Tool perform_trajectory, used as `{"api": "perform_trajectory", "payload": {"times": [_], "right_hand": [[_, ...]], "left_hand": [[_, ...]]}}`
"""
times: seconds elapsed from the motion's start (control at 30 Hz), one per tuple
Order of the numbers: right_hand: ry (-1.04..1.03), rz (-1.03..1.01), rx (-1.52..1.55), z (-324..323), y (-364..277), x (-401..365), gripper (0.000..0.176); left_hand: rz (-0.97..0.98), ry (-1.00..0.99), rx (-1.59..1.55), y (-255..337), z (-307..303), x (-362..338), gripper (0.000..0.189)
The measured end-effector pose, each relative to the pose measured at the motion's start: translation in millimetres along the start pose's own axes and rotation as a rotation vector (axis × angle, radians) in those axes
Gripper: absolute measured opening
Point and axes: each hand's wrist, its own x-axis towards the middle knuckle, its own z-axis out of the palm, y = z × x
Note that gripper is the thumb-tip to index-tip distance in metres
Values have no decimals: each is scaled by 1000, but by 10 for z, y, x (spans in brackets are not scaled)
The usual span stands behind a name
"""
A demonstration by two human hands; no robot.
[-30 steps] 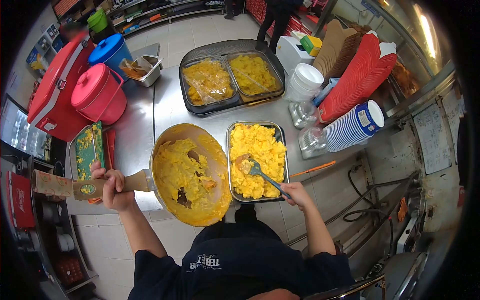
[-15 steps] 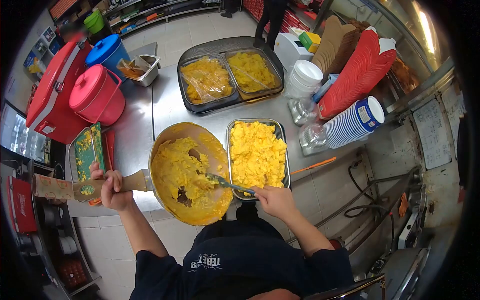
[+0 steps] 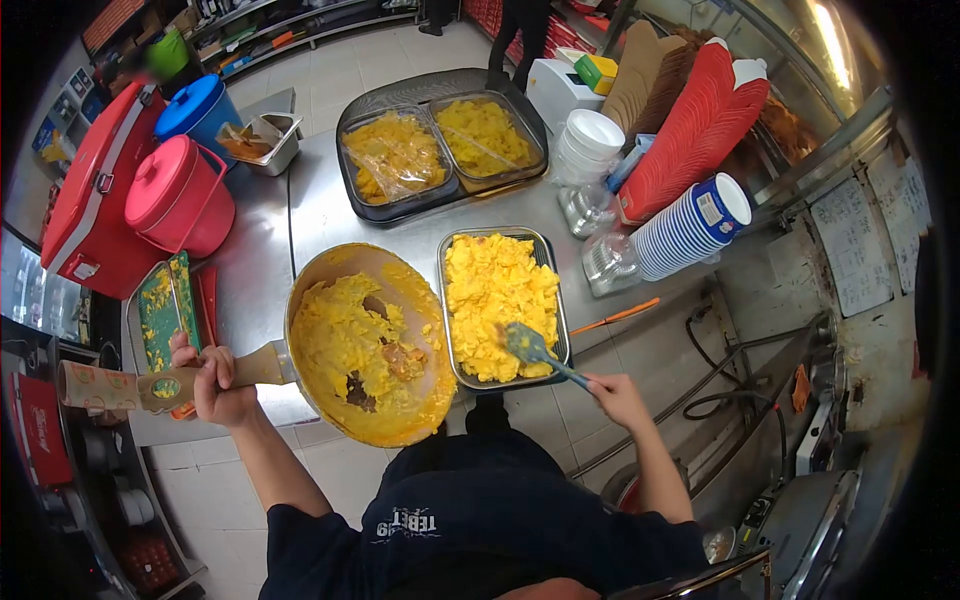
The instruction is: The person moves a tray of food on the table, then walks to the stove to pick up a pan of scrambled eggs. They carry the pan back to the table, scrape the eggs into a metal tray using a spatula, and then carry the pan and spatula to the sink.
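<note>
Here the left hand (image 3: 215, 385) grips the pan (image 3: 368, 342) handle — tilted beside the egg tray (image 3: 500, 302) — while the right hand (image 3: 615, 392) pinches a spatula (image 3: 535, 352) over the tray.

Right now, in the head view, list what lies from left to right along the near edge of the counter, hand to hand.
Left hand gripping the handle → pan of scrambled egg → steel tray of egg → right hand holding the spatula.

co-worker (image 3: 507, 40), upper body beyond top edge
</note>
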Motion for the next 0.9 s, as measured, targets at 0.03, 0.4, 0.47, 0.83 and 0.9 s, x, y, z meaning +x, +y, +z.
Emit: {"api": "perform_trajectory", "payload": {"times": [0.03,0.4,0.47,0.83,0.9], "right_hand": [[-38,60,169,128,41,39,24],[117,94,57,-98,-454,49,25],[89,106,-37,-23,-531,181,26],[-165,150,388,360,-324,533,25],[-309,309,625,346,-371,492,26]], "left_hand": [[-9,0,9,-4,-6,-2,27],[4,40,38,30,88,10,27],[23,104,27,3,128,20,25],[23,-1,54,26,131,36,26],[23,23,41,22,141,36,26]]}}
